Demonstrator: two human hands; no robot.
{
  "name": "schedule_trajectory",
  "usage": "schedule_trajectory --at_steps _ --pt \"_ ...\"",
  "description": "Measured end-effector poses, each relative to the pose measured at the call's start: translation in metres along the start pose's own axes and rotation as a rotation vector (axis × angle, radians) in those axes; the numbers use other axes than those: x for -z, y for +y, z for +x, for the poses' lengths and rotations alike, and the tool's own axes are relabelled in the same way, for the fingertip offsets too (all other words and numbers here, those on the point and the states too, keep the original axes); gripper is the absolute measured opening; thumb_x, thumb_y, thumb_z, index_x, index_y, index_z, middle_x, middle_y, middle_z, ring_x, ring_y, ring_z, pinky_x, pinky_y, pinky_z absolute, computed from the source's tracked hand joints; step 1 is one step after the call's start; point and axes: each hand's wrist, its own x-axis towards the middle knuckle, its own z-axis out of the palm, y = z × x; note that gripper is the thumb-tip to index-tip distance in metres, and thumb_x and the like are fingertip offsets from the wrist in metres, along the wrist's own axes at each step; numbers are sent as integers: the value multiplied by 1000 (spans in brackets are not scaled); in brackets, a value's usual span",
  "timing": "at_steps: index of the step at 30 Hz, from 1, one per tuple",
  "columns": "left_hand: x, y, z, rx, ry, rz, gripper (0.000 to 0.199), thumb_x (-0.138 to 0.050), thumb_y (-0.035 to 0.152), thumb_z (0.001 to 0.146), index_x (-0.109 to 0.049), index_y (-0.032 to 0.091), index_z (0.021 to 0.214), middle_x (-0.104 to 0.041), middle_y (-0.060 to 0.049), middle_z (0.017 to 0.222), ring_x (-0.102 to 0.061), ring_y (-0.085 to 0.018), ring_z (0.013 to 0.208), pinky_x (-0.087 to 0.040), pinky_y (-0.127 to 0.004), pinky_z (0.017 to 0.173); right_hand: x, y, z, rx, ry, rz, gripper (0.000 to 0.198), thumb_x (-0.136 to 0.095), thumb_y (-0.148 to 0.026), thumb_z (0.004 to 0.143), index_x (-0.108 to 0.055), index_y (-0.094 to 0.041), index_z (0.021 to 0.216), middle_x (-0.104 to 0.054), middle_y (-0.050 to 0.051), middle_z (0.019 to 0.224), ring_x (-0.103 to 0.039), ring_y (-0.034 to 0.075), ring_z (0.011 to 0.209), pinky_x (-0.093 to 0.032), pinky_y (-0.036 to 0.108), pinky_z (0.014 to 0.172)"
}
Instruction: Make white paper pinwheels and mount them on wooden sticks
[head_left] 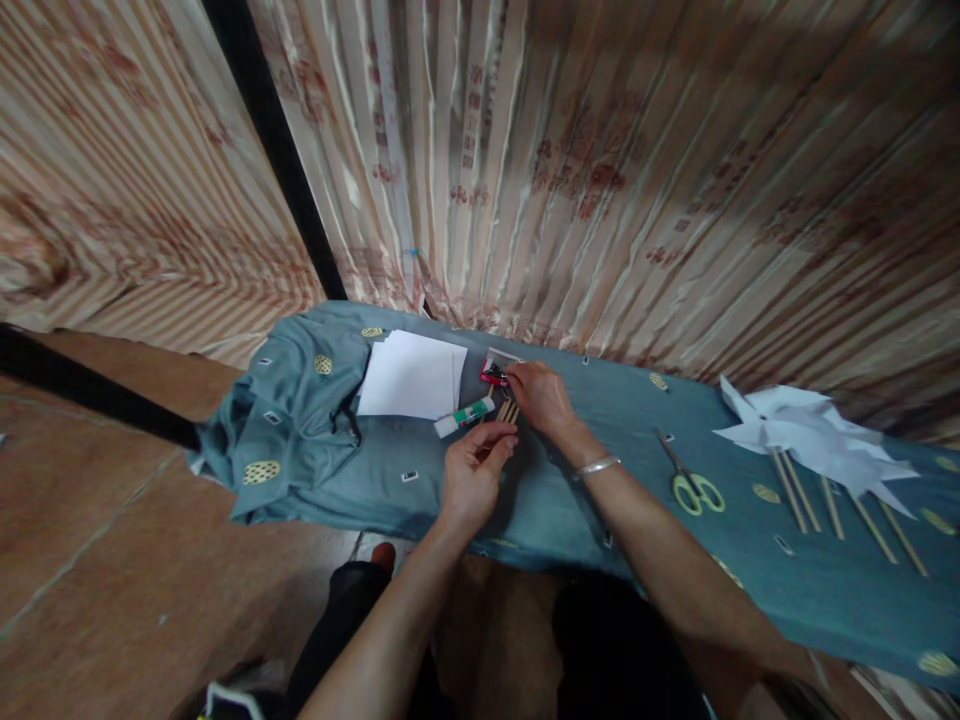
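Note:
My left hand (pixel 472 475) is over the cloth with thumb and fingertips pressed together; whatever they hold is too small to make out. Just beyond those fingertips lie several wooden sticks (pixel 509 411). My right hand (pixel 543 402), with a silver bangle on the wrist, has its fingers closed at a small red container (pixel 490 372) holding dark little pieces. What this hand grips, if anything, is hidden. A green and white glue stick (pixel 465 416) lies left of the sticks. Beside it is a stack of white paper (pixel 414 376).
Green-handled scissors (pixel 696 490) lie to the right on the blue-green cloth (pixel 555 510). Farther right, several white paper pinwheels (pixel 814 435) on wooden sticks are piled together. Striped curtains (pixel 600 200) hang behind, and a black pole (pixel 277 150) stands at the left.

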Motion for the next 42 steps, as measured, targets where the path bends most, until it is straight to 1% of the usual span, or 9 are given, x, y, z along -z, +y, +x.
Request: schedule_trajectory --at_steps 5,12,19,23,26,28,32,37,42 --pt "-8 -1 1 12 1 -15 12 -68 22 66 -73 17 76 -70 -1 70 -59 -13 64 -47 -24 63 2 -8 29 154 -127 -79 29 -43 -7 89 -70 -8 99 -72 19 102 -65 25 100 -45 32 90" --pt "-11 -4 0 40 -10 -6 13 -67 21 69 -74 17 79 -71 -4 73 -61 -15 67 -48 -25 66 8 -10 38 184 -210 -161 29 -45 -4 86 -71 -5 96 -73 23 99 -67 30 97 -47 35 85" --pt "-11 -8 1 24 -11 19 14 -64 20 72 -73 17 82 -72 -4 77 -63 -16 70 -49 -26 67 16 -18 46 215 -178 -121 30 -42 -9 91 -71 -7 95 -73 21 97 -66 29 97 -48 38 87" --pt "-5 1 -1 -167 5 164 14 -61 20 78 -72 18 87 -72 -4 87 -64 -17 79 -50 -27 76 6 -48 44 335 -169 -23 27 -46 -23 95 -69 -11 103 -72 15 106 -64 26 102 -48 38 91" --pt "5 12 -2 -372 30 383 14 -58 15 80 -70 19 87 -70 -4 88 -62 -17 84 -48 -28 82 -7 -68 34 432 -158 57 38 -61 -33 89 -61 -14 121 -62 11 130 -53 23 124 -41 36 107" --pt "12 18 -2 -443 58 468 15 -58 13 81 -69 19 90 -69 -4 87 -61 -18 84 -48 -29 81 -14 -73 25 489 -116 149 44 -63 -35 87 -59 -16 126 -57 11 137 -45 23 133 -35 39 113" --pt "20 21 -1 -476 75 499 18 -57 13 81 -67 19 95 -68 -5 89 -61 -19 85 -48 -30 82 -20 -71 17 570 -95 275 25 -55 -34 92 -66 -27 113 -58 4 136 -42 20 136 -31 42 117" --pt "21 20 -2 -466 78 474 17 -57 12 81 -66 20 93 -66 -4 88 -61 -18 83 -48 -30 80 -31 -73 29 489 -95 266 38 -63 -32 88 -63 -10 119 -62 16 128 -49 25 130 -36 41 112" --pt "20 22 -3 -469 59 469 15 -58 10 81 -66 19 90 -65 -4 84 -60 -18 82 -48 -29 80 -35 -79 30 445 -77 279 34 -57 -30 91 -60 -14 121 -62 13 128 -50 24 128 -39 38 109"
